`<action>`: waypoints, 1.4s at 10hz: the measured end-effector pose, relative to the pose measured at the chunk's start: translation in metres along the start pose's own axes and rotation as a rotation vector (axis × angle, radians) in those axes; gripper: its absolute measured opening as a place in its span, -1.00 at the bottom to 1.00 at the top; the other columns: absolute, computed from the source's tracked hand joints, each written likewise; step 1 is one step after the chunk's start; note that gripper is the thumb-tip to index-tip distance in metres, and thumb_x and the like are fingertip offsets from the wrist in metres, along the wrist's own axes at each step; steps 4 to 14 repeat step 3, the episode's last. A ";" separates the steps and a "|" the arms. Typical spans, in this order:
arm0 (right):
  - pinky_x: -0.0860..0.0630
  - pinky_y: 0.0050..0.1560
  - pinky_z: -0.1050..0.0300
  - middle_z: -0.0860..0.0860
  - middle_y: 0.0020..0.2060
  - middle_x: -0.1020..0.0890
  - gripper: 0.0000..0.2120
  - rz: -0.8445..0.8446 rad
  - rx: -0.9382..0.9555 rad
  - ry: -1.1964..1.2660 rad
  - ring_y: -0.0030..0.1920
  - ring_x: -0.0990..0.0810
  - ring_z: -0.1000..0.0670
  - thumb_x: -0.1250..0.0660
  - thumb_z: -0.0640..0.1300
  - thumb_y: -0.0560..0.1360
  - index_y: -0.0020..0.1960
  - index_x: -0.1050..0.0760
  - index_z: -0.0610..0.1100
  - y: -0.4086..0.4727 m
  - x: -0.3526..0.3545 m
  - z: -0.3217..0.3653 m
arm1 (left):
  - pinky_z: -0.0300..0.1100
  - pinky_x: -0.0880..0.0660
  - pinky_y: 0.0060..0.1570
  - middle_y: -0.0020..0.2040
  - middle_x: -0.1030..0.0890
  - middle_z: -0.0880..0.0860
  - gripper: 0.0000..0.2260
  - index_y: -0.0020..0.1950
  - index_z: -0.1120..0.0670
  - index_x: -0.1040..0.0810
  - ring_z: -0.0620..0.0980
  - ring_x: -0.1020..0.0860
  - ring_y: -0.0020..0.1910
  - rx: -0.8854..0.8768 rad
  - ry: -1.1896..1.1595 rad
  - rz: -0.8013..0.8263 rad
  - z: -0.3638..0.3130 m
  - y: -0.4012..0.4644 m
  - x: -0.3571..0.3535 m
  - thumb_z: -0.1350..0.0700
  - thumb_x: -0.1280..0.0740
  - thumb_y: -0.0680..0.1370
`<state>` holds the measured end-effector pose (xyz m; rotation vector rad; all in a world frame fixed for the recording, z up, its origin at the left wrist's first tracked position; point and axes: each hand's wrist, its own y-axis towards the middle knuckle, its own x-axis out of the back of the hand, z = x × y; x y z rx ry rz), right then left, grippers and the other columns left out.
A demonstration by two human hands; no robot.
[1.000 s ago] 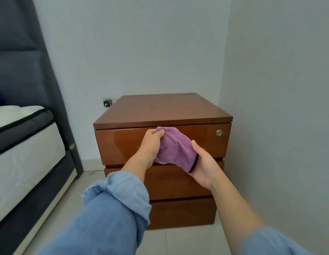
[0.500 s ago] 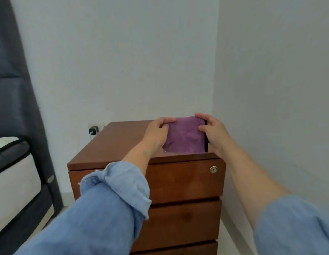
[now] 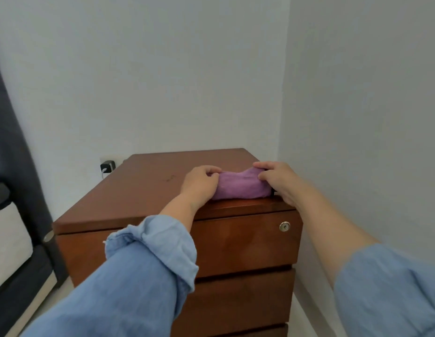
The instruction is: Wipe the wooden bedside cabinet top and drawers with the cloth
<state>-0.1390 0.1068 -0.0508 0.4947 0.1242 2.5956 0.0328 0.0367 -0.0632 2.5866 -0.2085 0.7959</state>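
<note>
We see the wooden bedside cabinet [image 3: 163, 190] set in a corner of pale walls, its glossy top bare toward the back. Left of the cabinet a plug [image 3: 107, 166] sits in a wall socket, and further left stands a dark bed frame [image 3: 14, 166]. A keyhole [image 3: 284, 226] marks the top drawer [image 3: 236, 242]. The purple cloth [image 3: 238, 187] lies bunched on the cabinet's front right corner. Our left hand [image 3: 199, 184] and right hand [image 3: 278, 180] pinch its two ends, fingers curled; the cloth's underside seems to touch the wood.
</note>
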 end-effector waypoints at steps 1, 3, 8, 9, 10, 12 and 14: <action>-0.37 0.19 0.22 -0.04 0.25 -0.54 -0.61 0.001 0.057 -0.269 0.25 -0.46 -0.05 -0.23 -0.29 0.45 0.23 -0.55 -0.08 -0.007 -0.003 -0.011 | -0.15 -0.41 0.19 0.24 -0.58 -0.03 -0.72 0.21 -0.12 -0.58 0.03 -0.52 0.21 -0.007 0.270 0.089 0.005 -0.011 0.001 0.05 -0.19 0.57; -0.29 0.26 -0.05 -0.01 0.21 -0.41 -0.69 -0.393 0.243 -0.609 0.27 -0.30 -0.10 -0.18 -0.02 0.54 0.26 -0.48 0.12 -0.052 -0.010 -0.026 | -0.04 -0.31 0.05 0.10 -0.43 0.00 -0.72 0.25 -0.13 -0.52 0.03 -0.48 0.11 -0.119 0.419 -0.318 -0.001 -0.060 0.003 -0.02 -0.15 0.58; -0.29 0.26 -0.05 -0.01 0.21 -0.41 -0.69 -0.393 0.243 -0.609 0.27 -0.30 -0.10 -0.18 -0.02 0.54 0.26 -0.48 0.12 -0.052 -0.010 -0.026 | -0.04 -0.31 0.05 0.10 -0.43 0.00 -0.72 0.25 -0.13 -0.52 0.03 -0.48 0.11 -0.119 0.419 -0.318 -0.001 -0.060 0.003 -0.02 -0.15 0.58; -0.29 0.26 -0.05 -0.01 0.21 -0.41 -0.69 -0.393 0.243 -0.609 0.27 -0.30 -0.10 -0.18 -0.02 0.54 0.26 -0.48 0.12 -0.052 -0.010 -0.026 | -0.04 -0.31 0.05 0.10 -0.43 0.00 -0.72 0.25 -0.13 -0.52 0.03 -0.48 0.11 -0.119 0.419 -0.318 -0.001 -0.060 0.003 -0.02 -0.15 0.58; -0.29 0.26 -0.05 -0.01 0.21 -0.41 -0.69 -0.393 0.243 -0.609 0.27 -0.30 -0.10 -0.18 -0.02 0.54 0.26 -0.48 0.12 -0.052 -0.010 -0.026 | -0.04 -0.31 0.05 0.10 -0.43 0.00 -0.72 0.25 -0.13 -0.52 0.03 -0.48 0.11 -0.119 0.419 -0.318 -0.001 -0.060 0.003 -0.02 -0.15 0.58; -0.29 0.26 -0.05 -0.01 0.21 -0.41 -0.69 -0.393 0.243 -0.609 0.27 -0.30 -0.10 -0.18 -0.02 0.54 0.26 -0.48 0.12 -0.052 -0.010 -0.026 | -0.04 -0.31 0.05 0.10 -0.43 0.00 -0.72 0.25 -0.13 -0.52 0.03 -0.48 0.11 -0.119 0.419 -0.318 -0.001 -0.060 0.003 -0.02 -0.15 0.58; -0.29 0.26 -0.05 -0.01 0.21 -0.41 -0.69 -0.393 0.243 -0.609 0.27 -0.30 -0.10 -0.18 -0.02 0.54 0.26 -0.48 0.12 -0.052 -0.010 -0.026 | -0.04 -0.31 0.05 0.10 -0.43 0.00 -0.72 0.25 -0.13 -0.52 0.03 -0.48 0.11 -0.119 0.419 -0.318 -0.001 -0.060 0.003 -0.02 -0.15 0.58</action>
